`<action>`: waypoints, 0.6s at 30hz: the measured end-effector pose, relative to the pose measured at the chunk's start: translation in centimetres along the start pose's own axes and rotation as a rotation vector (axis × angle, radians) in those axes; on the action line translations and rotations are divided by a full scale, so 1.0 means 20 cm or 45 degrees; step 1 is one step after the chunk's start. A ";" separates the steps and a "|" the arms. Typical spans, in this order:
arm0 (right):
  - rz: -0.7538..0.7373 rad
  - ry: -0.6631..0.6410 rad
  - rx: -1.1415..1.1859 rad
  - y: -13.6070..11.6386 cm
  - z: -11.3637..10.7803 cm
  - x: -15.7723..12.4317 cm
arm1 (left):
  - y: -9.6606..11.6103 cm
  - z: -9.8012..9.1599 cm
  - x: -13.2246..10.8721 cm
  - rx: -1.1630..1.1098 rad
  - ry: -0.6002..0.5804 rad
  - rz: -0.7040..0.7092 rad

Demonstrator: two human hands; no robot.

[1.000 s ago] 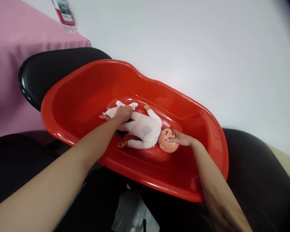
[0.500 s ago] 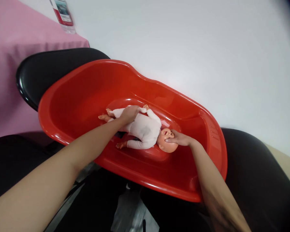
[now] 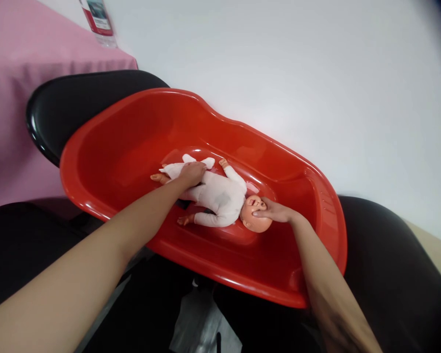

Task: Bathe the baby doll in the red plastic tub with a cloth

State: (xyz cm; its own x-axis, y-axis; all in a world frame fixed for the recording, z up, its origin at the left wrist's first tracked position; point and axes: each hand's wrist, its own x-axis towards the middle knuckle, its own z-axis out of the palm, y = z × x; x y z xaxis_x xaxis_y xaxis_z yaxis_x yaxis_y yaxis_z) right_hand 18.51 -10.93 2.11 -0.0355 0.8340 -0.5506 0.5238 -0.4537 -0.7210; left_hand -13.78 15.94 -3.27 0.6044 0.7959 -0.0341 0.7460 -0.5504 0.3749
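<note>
A baby doll point(image 3: 226, 198) in a white outfit with a grey patch on its front lies on its back inside a red baby bathtub point(image 3: 139, 147). Its head points right and its feet left. My right hand point(image 3: 275, 212) grips the doll's head from the right, thumb across the face. Over the doll's hips, my left hand point(image 3: 193, 174) is closed on a white cloth point(image 3: 208, 163); loose ends stick out past the fingers. Part of the doll's legs is hidden under that hand and cloth.
Black chairs stand at the tub's left point(image 3: 77, 98) and right point(image 3: 382, 245), beneath or beside its ends. A pink-covered table point(image 3: 59, 54) at upper left bears a clear bottle with a red label point(image 3: 101, 22). A white wall point(image 3: 297, 73) rises behind the tub.
My left hand has slid a little left, from the doll's belly towards its legs, and more of the white cloth shows beyond the fingers. My right hand stays on the head.
</note>
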 end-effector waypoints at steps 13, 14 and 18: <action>0.053 0.013 0.006 -0.02 0.01 0.01 | -0.10 0.03 0.06 0.088 0.055 -0.373; 0.054 0.016 0.003 -0.02 0.01 0.01 | -0.10 0.03 0.06 0.080 0.054 -0.385; 0.053 0.026 0.004 -0.02 0.01 0.00 | -0.10 0.01 0.06 0.017 0.048 -0.429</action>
State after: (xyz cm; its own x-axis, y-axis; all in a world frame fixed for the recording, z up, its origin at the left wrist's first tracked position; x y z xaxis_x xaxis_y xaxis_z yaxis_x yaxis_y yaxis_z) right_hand 18.26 -10.75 2.23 0.0038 0.8204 -0.5717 0.5219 -0.4893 -0.6987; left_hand -14.49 17.96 -4.34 0.3123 0.9424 -0.1199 0.9060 -0.2576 0.3358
